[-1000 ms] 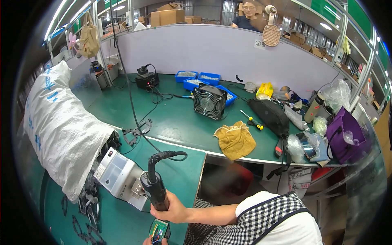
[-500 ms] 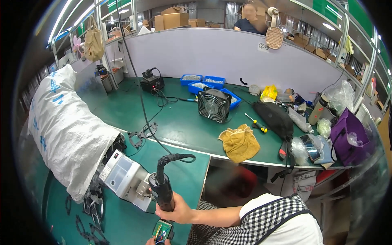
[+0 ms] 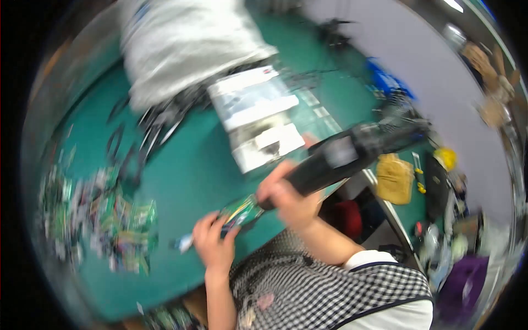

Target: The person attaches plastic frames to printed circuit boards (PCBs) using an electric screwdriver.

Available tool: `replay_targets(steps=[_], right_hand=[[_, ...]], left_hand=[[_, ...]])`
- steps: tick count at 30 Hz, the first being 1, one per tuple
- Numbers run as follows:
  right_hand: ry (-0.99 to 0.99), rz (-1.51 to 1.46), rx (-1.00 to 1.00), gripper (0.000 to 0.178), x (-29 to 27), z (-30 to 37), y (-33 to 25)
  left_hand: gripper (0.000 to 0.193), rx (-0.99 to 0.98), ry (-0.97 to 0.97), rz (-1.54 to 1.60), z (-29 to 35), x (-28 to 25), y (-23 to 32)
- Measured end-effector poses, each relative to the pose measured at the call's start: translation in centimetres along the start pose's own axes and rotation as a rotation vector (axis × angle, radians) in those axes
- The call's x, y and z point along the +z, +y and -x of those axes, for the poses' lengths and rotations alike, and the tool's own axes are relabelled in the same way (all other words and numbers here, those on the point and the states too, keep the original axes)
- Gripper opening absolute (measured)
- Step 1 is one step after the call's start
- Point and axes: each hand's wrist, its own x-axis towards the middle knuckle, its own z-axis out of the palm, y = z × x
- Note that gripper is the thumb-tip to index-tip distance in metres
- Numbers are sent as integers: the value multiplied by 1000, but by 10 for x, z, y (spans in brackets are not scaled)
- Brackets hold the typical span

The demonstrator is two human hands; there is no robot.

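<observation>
My right hand (image 3: 294, 201) is wrapped round a black electric screwdriver (image 3: 330, 159), which is tilted, its lower end at a green circuit board (image 3: 243, 209) in a dark housing. The bit is hidden, so I cannot tell whether it touches a screw. The fingers of my left hand (image 3: 213, 242) grip the board at its other end, where coloured wires show. Just beyond the screwdriver stands a white screw feeder (image 3: 256, 104). Everything is smeared by motion.
Many green circuit boards with wires (image 3: 104, 220) lie heaped at the left. Black plastic frames (image 3: 159, 118) spill from a white woven sack (image 3: 192, 38) at the far left. On the right bench are a mustard cloth (image 3: 394, 179), a yellow-handled screwdriver (image 3: 419, 175) and a purple bag (image 3: 465, 283).
The view has swung left and down. The screwdriver has gone from beside the screw feeder to the circuit board and now leans over. My left hand has come fully into sight.
</observation>
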Motion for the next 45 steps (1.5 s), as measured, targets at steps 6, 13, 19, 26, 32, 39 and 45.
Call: replay_targets(steps=[6,13,19,26,32,39,45], right_hand=[[-224,-80,13,72,42,-5,37],[-380,81,29,72,53,0,68],[-380,87,123,65,57,0,72],[-760,398,-218,48,63,-14,67],[-374,72,201,30,40,-6,47],[-62,151,-378,66,-18,-93,1],[-169,146,-212,58,-16,-84,7]], left_hand=[[32,-53,31,-21,4,1,-5],[31,-96,1,-5,7,-2,-8],[30,-96,-28,14,4,-3,-8],[31,-69,29,-1,0,2,-7],[41,-61,-18,-26,1,4,-5],[63,-149,-93,-51,-14,-1,6],[76,-131,-90,-21,-11,2,6]])
